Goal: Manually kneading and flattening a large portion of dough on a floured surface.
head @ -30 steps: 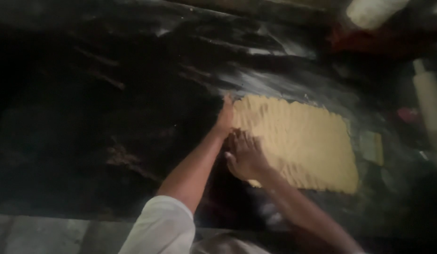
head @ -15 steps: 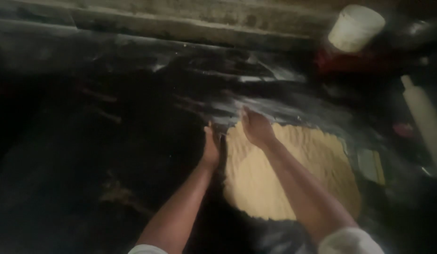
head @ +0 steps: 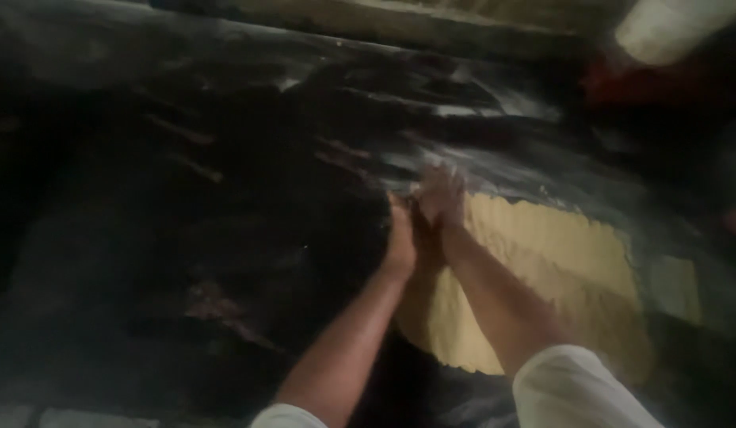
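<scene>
Yellow dough sheet (head: 542, 269) lay on the dark floured bench (head: 186, 198); left hand (head: 400, 238) and right hand (head: 441, 198) pressed its far-left corner, fingers flat, gripping nothing.

Fingers (head: 443, 186) blurred; white tub (head: 673, 28) cut off.

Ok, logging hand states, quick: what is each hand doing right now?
Left hand: open, flat against the left edge of the dough sheet, holding nothing.
Right hand: open, fingers on the sheet's far corner, holding nothing.

Pale yellow dough sheet (head: 542, 269) on a dark, seemingly flour-streaked counter (head: 186, 198)
</scene>
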